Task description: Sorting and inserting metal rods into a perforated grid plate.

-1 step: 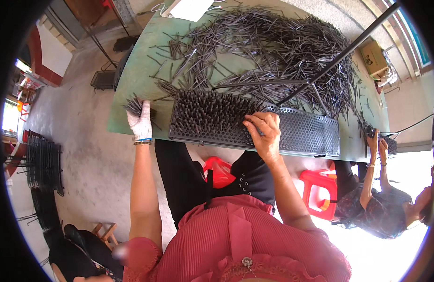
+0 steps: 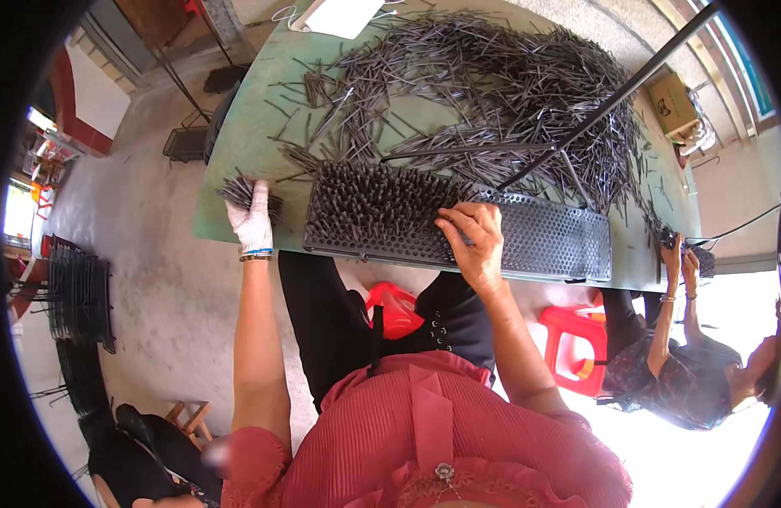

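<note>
A white glove covers my left hand [image 2: 253, 222], which is closed round a bundle of thin dark rods [image 2: 236, 190] at the left side of the table. In front of me lies a long black perforated tray [image 2: 543, 233]. Dark rods [image 2: 369, 199] stand upright in the holes of its left part, while the holes on the right are bare. My bare right hand [image 2: 477, 241] is at the border between the two parts, thumb and fingers pinched together near the outermost rods. Whatever sits between those fingertips is hidden.
A large heap of loose rods [image 2: 526, 93] covers the green table [image 2: 247, 127] behind the tray. A dark metal pole [image 2: 627, 89] with thin struts slants over it. On the right a co-worker's hands [image 2: 680, 262] handle rods. A red stool [image 2: 572, 347] stands below the table.
My right hand has shifted very slightly left. The bundle in my left hand has tilted a little. The tray and heap look the same.
</note>
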`<state>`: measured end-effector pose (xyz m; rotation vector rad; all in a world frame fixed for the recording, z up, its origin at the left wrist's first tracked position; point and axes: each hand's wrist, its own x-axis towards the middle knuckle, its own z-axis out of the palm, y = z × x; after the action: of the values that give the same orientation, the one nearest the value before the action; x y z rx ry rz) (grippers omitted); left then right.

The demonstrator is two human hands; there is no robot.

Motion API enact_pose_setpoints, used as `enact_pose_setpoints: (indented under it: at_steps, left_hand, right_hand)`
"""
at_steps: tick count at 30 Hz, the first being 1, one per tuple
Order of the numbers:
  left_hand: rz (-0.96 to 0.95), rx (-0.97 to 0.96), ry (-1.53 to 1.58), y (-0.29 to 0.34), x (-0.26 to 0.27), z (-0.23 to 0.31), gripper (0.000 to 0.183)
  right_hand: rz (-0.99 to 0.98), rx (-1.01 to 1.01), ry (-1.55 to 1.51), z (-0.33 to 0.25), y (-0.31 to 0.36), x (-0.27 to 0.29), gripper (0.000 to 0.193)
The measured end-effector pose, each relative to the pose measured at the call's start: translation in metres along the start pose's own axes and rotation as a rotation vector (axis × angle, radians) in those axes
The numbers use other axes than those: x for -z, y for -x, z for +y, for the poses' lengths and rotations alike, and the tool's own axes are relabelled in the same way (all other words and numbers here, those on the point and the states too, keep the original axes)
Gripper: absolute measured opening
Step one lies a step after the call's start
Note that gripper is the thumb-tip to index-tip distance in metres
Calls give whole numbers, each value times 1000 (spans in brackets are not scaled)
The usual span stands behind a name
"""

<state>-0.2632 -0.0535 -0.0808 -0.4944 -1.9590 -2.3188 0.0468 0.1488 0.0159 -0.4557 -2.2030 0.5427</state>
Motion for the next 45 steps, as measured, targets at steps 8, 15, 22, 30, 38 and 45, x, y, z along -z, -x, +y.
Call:
enact_pose_setpoints:
  at_steps: [8, 15, 22, 30, 38, 45]
  left_hand:
    - [76, 4, 39, 6, -11, 20, 67]
    - [129, 177, 149, -4, 6, 6, 42]
    - [217, 507, 723, -22, 30, 20, 15]
    - [-17, 378, 836, -12, -27, 141, 19]
    - [3, 229, 689, 39, -108, 195, 54]
    - [5, 370, 722, 43, -132, 190, 35]
  right_hand:
    - [11, -13, 62, -6, -3, -1, 18]
    - [32, -69, 63, -8, 8, -2, 20]
    - [34, 27, 72, -22, 3, 2, 30]
    - [-167, -163, -695, -109, -60, -58, 61]
    - [-47, -885, -1620, -127, -78, -104, 30]
    - [7, -830, -1328, -78, -90, -82, 51]
